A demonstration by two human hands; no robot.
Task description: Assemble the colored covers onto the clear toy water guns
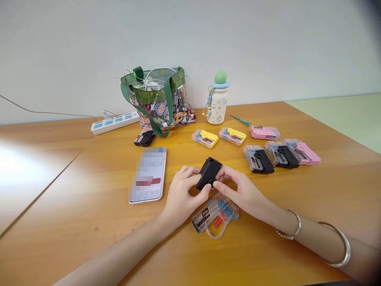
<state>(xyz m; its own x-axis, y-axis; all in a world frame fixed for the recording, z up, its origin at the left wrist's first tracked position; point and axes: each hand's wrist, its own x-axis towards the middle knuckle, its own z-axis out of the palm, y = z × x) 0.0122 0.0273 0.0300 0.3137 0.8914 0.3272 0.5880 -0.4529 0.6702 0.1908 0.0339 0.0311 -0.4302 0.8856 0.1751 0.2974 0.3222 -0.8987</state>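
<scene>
Both my hands grip a black plastic casing [209, 173] held above the table. My left hand [185, 188] pinches it from the left with thumb and fingers. From the right, my right hand [238, 190] closes thumb and fingers on its lower right edge, near a round black part. Just beneath the hands lies a clear toy water gun [208, 214] on its side, with blue inner parts, a red trigger and "MINI WATER GUN" lettering. Parts of the casing are hidden behind my fingers.
A phone [150, 174] lies left of my hands. Several folded water guns in yellow [210, 139], black [262, 161] and pink [308, 154] rest farther back. Behind stand a clear bag [178, 101], a bottle [217, 105], a power strip [116, 122] and a small screwdriver [240, 120].
</scene>
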